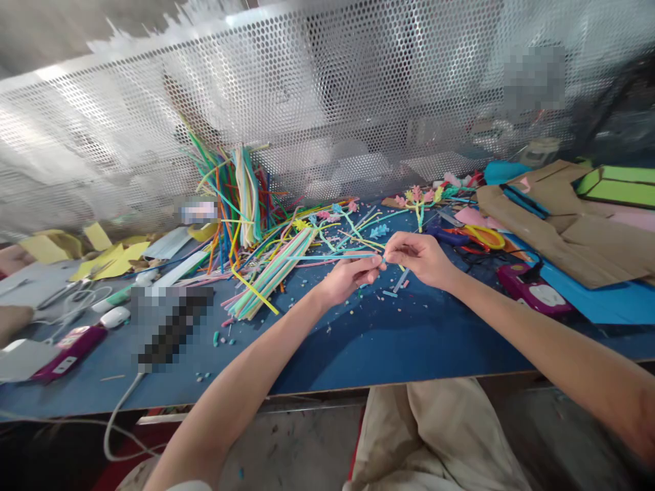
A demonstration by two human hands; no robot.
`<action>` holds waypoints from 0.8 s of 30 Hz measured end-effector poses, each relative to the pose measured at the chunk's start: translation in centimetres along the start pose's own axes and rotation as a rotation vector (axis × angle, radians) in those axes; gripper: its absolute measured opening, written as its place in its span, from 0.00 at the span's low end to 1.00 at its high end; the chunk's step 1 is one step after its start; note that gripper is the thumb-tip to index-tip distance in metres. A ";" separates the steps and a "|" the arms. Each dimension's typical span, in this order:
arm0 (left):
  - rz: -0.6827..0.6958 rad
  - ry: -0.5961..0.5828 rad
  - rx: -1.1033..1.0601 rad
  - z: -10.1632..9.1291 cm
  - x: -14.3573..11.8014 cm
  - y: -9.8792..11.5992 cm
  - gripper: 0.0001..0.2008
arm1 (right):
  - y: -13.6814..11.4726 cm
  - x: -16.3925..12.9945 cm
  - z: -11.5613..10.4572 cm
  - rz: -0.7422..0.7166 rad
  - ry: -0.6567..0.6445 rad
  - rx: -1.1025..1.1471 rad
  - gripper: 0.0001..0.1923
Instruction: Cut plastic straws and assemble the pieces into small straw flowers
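Left hand: the left hand [353, 274] was curled in, thumb and fingertips pinched on the near end of a thin light-blue straw [327, 257], just above the surface.
Right hand: the right hand [419, 258] had its fingers pressed together too, pinching at the same spot, so the two hands met fingertip to fingertip.
Straw held: it ran out leftward from the pinch, nearly level, towards the loose pile; I could not tell exactly where it ended among the others.
Surface: a blue surface [368, 341], dotted with small cut bits of straw [394, 293] right under the hands.
Straw pile: a bundle of coloured straws [271, 273] lay flat, left of the hands, and behind it a taller bunch of straws [240, 198] stood leaning against the perforated metal screen [327, 88].
Finished pieces: small straw flowers [417, 198] sat beyond the hands, near the screen.
Right side: yellow-handled scissors [481, 237] lay just beyond the right hand; brown cardboard [568, 225] and a magenta device [532, 290] were further right.
Left side: yellow paper scraps [110, 259], a white cable [120, 409] and another magenta device [69, 348] lay well apart from the hands.
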State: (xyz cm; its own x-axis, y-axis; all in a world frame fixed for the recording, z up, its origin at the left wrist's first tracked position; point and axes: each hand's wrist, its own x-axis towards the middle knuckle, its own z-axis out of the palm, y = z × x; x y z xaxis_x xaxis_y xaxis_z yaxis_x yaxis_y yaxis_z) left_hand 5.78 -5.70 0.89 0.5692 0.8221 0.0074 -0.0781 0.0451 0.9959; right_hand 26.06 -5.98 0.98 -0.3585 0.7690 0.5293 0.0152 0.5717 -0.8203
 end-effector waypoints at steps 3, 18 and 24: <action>0.159 0.061 0.228 0.0 -0.2 0.3 0.17 | 0.3 0.1 0.1 0.044 0.014 0.002 0.13; 0.736 0.102 1.606 -1.9 -1.0 2.1 0.13 | 1.9 0.1 1.6 0.510 0.136 0.245 0.16; 0.603 0.262 1.287 -1.8 -0.5 0.7 0.12 | 1.5 -0.1 1.5 0.346 0.147 0.098 0.14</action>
State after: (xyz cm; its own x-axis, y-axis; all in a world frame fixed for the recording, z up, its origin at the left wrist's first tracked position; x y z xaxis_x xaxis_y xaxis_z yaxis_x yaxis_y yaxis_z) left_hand 3.98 -5.05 1.44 0.5414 0.6160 0.5722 0.6103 -0.7560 0.2364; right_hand 24.68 -5.65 -0.62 -0.2097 0.9485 0.2376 0.0195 0.2470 -0.9688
